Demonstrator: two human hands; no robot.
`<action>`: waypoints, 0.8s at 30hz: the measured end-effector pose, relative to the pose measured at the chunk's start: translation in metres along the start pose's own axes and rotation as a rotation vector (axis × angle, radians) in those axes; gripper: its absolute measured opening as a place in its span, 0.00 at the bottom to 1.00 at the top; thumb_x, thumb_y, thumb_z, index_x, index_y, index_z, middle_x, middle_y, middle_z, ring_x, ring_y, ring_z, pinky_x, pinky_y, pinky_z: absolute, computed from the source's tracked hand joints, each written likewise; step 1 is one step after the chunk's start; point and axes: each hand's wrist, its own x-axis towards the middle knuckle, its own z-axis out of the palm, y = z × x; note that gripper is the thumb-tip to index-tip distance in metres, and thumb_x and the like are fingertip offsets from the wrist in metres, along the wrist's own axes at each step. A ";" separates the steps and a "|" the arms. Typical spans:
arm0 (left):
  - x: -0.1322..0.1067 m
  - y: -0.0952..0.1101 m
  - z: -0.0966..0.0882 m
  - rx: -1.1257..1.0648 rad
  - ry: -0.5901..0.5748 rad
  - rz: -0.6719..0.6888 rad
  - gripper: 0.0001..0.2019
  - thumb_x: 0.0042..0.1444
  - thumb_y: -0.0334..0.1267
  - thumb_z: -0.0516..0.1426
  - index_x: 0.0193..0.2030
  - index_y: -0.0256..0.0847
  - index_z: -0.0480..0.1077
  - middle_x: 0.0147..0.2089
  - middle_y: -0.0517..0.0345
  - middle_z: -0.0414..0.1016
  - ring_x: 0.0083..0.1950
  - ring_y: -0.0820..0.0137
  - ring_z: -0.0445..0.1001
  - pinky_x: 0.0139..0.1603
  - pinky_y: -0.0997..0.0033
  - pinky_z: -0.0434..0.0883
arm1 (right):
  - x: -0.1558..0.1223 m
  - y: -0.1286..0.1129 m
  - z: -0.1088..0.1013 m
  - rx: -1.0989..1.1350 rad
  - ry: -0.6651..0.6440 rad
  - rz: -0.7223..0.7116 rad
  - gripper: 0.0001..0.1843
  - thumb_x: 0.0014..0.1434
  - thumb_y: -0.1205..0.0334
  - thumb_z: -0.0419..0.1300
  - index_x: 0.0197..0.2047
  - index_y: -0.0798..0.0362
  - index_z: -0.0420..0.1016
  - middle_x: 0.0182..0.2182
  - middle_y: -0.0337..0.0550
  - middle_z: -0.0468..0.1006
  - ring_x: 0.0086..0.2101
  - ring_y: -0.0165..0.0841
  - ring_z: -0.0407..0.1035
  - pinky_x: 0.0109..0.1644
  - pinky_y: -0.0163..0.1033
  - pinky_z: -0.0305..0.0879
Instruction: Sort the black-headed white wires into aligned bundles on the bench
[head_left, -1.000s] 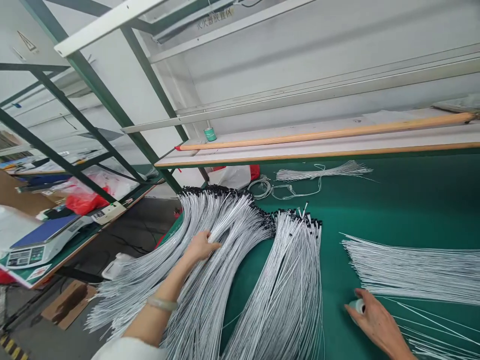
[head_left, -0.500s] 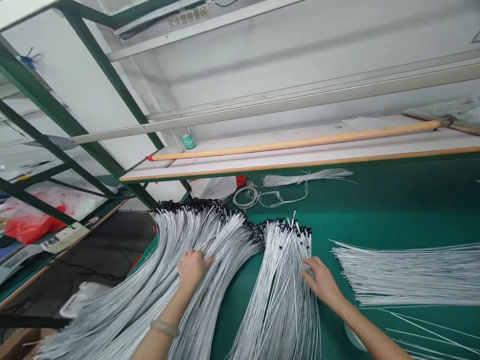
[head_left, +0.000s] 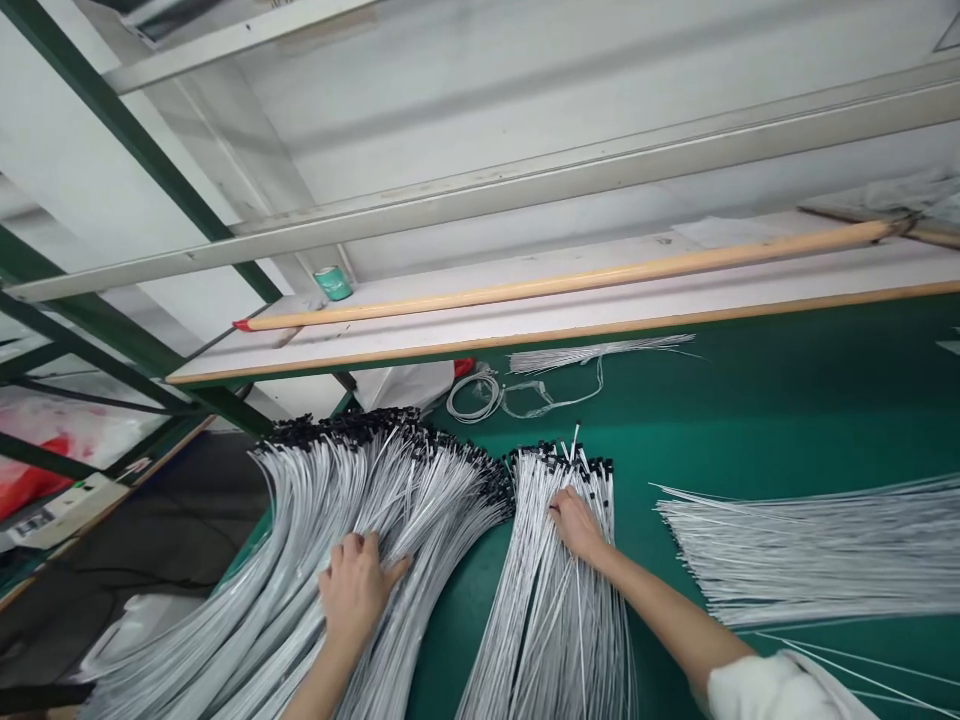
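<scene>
A large heap of thin white wires (head_left: pixel 285 560) with black tips fans across the left of the bench. My left hand (head_left: pixel 356 582) rests on it, thumb apart from the fingers. To the right, separated by a strip of green surface, lies a second bundle of white wires (head_left: pixel 547 610), black ends pointing away from me. At its upper part my right hand (head_left: pixel 576 522) has its fingers pinched together on wires. Exactly how many are in the pinch is hidden.
Another batch of white wires (head_left: pixel 817 550) lies at right on the green bench top (head_left: pixel 750 410). Behind are a small wire bunch (head_left: pixel 592 352) and a coiled cable (head_left: pixel 474 396). A low shelf (head_left: pixel 420 340) overhangs the back, bearing a wooden pole (head_left: pixel 540 290) and a green can (head_left: pixel 333 283).
My right hand has moved left from the right side of the middle bundle onto its wires, and its fingers have closed. My left hand still rests on the left heap. The view has shifted.
</scene>
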 end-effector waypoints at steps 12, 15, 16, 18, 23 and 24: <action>0.004 -0.011 0.020 -0.099 0.159 0.148 0.17 0.57 0.45 0.46 0.37 0.36 0.70 0.33 0.49 0.72 0.36 0.59 0.70 0.37 0.65 0.63 | 0.047 0.038 -0.044 0.139 0.181 0.084 0.16 0.58 0.62 0.48 0.48 0.60 0.64 0.44 0.56 0.67 0.41 0.40 0.66 0.39 0.40 0.61; 0.008 -0.018 0.017 -0.097 0.239 0.045 0.20 0.58 0.46 0.45 0.39 0.32 0.70 0.33 0.45 0.73 0.37 0.56 0.70 0.34 0.64 0.63 | 0.034 0.047 -0.039 0.189 0.186 0.134 0.19 0.58 0.62 0.48 0.51 0.63 0.62 0.45 0.58 0.67 0.40 0.39 0.67 0.40 0.39 0.62; 0.008 -0.020 0.015 -0.104 0.258 0.024 0.20 0.58 0.46 0.44 0.39 0.32 0.70 0.33 0.45 0.74 0.37 0.56 0.70 0.33 0.64 0.62 | 0.029 0.050 -0.037 0.204 0.187 0.152 0.19 0.57 0.62 0.48 0.50 0.63 0.63 0.45 0.58 0.68 0.39 0.38 0.68 0.41 0.39 0.63; 0.007 -0.022 0.013 -0.120 0.294 0.012 0.21 0.59 0.46 0.43 0.39 0.32 0.70 0.33 0.45 0.74 0.37 0.57 0.70 0.31 0.64 0.61 | 0.019 0.056 -0.037 0.230 0.184 0.185 0.19 0.56 0.62 0.49 0.49 0.62 0.64 0.44 0.57 0.69 0.36 0.37 0.70 0.40 0.40 0.63; 0.004 -0.022 0.021 -0.087 0.365 -0.035 0.20 0.59 0.47 0.43 0.40 0.34 0.68 0.33 0.47 0.73 0.37 0.58 0.70 0.32 0.65 0.59 | 0.001 0.068 -0.040 0.273 0.149 0.243 0.17 0.53 0.62 0.51 0.45 0.58 0.68 0.41 0.53 0.73 0.32 0.36 0.71 0.37 0.39 0.65; 0.005 -0.020 0.024 -0.075 0.354 -0.034 0.19 0.59 0.47 0.43 0.39 0.35 0.69 0.33 0.47 0.73 0.37 0.58 0.69 0.32 0.65 0.59 | -0.001 0.068 -0.041 0.280 0.140 0.248 0.16 0.52 0.62 0.52 0.44 0.57 0.69 0.41 0.52 0.73 0.32 0.36 0.71 0.37 0.39 0.65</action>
